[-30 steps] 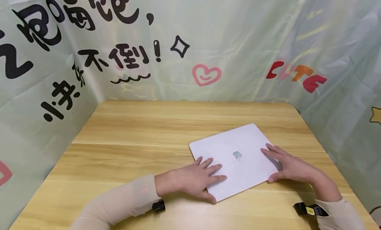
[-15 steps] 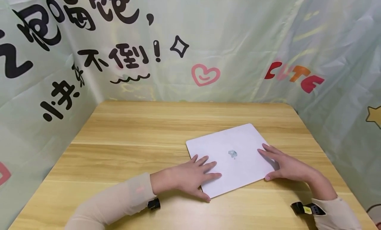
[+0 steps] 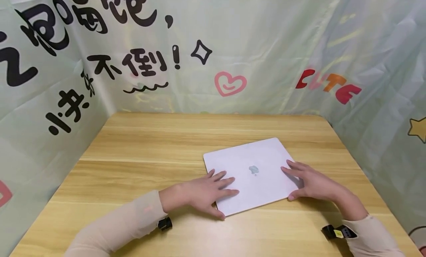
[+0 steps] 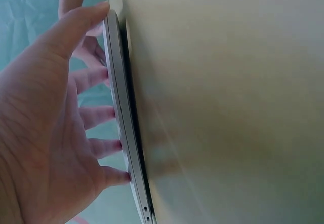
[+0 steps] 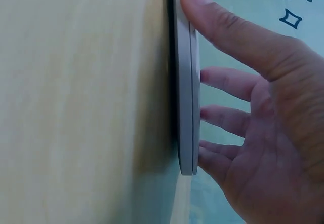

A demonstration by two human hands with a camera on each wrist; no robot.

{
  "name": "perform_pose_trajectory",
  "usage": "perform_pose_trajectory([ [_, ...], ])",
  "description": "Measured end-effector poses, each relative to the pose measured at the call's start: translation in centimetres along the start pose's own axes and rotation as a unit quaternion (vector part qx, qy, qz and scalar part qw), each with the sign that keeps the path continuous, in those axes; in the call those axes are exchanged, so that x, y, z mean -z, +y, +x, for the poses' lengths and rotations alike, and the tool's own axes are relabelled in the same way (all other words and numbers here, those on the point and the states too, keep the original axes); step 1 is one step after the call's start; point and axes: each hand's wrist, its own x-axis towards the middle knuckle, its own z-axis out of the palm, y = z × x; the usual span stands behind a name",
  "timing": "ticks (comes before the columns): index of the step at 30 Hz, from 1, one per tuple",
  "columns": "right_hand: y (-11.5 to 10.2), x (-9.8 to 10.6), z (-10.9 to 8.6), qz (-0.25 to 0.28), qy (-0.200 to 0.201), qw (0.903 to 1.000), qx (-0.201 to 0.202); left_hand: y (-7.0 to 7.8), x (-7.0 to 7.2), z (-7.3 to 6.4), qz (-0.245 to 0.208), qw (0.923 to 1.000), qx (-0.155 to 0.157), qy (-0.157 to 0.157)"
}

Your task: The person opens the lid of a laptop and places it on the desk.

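Note:
A closed silver laptop (image 3: 257,190) with an apple logo on its lid lies at an angle on the wooden table. Spread, nearly straight fingers of my left hand (image 3: 208,193) rest on the lid's left part, the thumb at the front left corner. At the other end, my right hand (image 3: 314,182) touches the lid with its fingertips and the front edge with its thumb. In the left wrist view the laptop's side (image 4: 117,82) shows small ports near the bottom. The right wrist view shows the thumb against the laptop's edge (image 5: 186,102).
The wooden table (image 3: 143,146) extends left of and behind the laptop. Printed fabric (image 3: 266,35) with lettering and a pink heart hangs around its back and sides. Each sleeve cuff carries a black strap, such as the right strap (image 3: 337,232).
Both hands have moved left together with the laptop, which slides along the table. Its back edge has turned slightly, now closer to parallel with the table's back edge.

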Motion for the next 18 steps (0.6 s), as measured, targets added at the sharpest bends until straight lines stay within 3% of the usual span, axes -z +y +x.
perform_pose_trajectory([
  [18, -1.2, -0.9, 1.3, -0.010, -0.002, 0.9996, 0.025, -3.1, -0.8, -2.5, -0.054, 0.9982, -0.009, 0.021],
])
